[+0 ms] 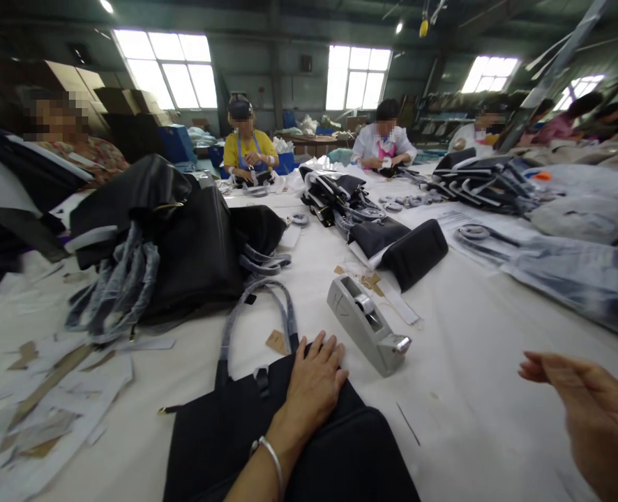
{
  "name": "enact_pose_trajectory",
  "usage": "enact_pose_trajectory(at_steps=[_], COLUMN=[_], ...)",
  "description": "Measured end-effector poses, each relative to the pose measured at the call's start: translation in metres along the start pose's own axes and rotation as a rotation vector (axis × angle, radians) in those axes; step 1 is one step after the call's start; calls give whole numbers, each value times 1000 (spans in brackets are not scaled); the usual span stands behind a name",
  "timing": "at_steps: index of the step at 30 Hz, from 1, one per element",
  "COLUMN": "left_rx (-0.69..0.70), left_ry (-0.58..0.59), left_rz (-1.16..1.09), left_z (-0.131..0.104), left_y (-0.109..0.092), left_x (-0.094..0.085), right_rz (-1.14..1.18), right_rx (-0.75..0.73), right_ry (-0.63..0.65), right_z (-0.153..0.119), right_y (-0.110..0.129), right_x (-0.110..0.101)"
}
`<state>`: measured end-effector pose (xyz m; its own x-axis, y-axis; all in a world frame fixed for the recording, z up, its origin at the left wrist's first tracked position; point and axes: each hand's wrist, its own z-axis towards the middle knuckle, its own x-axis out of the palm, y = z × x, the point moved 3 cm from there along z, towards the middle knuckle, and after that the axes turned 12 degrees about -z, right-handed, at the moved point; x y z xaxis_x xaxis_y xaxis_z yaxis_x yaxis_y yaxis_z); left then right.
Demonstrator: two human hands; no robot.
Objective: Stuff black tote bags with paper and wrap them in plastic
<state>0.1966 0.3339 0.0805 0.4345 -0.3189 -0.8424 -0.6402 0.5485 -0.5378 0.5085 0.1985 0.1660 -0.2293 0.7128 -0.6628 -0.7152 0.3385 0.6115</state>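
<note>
A black handbag (225, 432) lies flat in front of me, its wrapped grey handles (229, 328) stretching away from me. My left hand (317, 383), with a silver bangle at the wrist, rests palm down on the bag's upper part, fingers extended. Beside the handles is a small brown tag (276, 341). Off to the right, my right hand (596, 418) is raised over the white table, thumb and fingertips pinched together; whether anything is between them I cannot make out. Between the hands, just beyond the bag, stands a grey tape dispenser (366, 324).
Black bags (194, 244) with wrapped handles are heaped at left. More bags (413, 251) lie beyond the dispenser, and a plastic-covered bag (575, 279) lies at right. Paper scraps (52, 411) litter the left side. Several people (249, 150) work across the table.
</note>
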Motion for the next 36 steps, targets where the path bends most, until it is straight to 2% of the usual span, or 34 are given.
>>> enact_pose_trajectory(at_steps=[2, 5, 6, 8, 11, 13, 16, 18, 20, 24, 26, 29, 32, 34, 36], left_rx=[-10, -16, -16, -18, -25, -9, 55, 110, 184, 328, 368, 411, 421, 405, 366], left_ry=[2, -9, -14, -23, -34, -36, -53, -124, -254, -589, -686, -775, -859, -842, -789], left_rz=[-16, -39, -54, -93, -157, -183, -175, -132, -59, 144, 222, 264, 262, 260, 234], left_z=[0, 0, 0, 0, 1, 3, 8, 12, 18, 30, 36, 40, 42, 45, 48], left_y=[-1, -2, -2, -2, 2, 6, 15, 21, 27, 35, 38, 40, 42, 42, 40], left_x=[-2, -3, -3, -2, 2, 8, 24, 39, 57, 88, 97, 99, 97, 95, 88], right_rz=[29, 128, 158, 120, -121, -186, -266, -304, -342, -458, -485, -444, -322, -214, -106], right_rx=[-65, -507, -644, -793, -868, -878, -857, -849, -847, -806, -784, -773, -781, -772, -733], right_ry=[94, 342, 397, 529, 676, 740, 821, 857, 884, 890, 860, 778, 649, 526, 392], right_z=[12, 33, 41, 57, 79, 89, 94, 93, 93, 96, 98, 103, 119, 137, 155], right_y=[44, 139, 170, 223, 280, 305, 323, 324, 319, 301, 293, 289, 293, 298, 304], right_x=[8, 50, 71, 124, 218, 276, 347, 381, 404, 425, 426, 417, 389, 357, 317])
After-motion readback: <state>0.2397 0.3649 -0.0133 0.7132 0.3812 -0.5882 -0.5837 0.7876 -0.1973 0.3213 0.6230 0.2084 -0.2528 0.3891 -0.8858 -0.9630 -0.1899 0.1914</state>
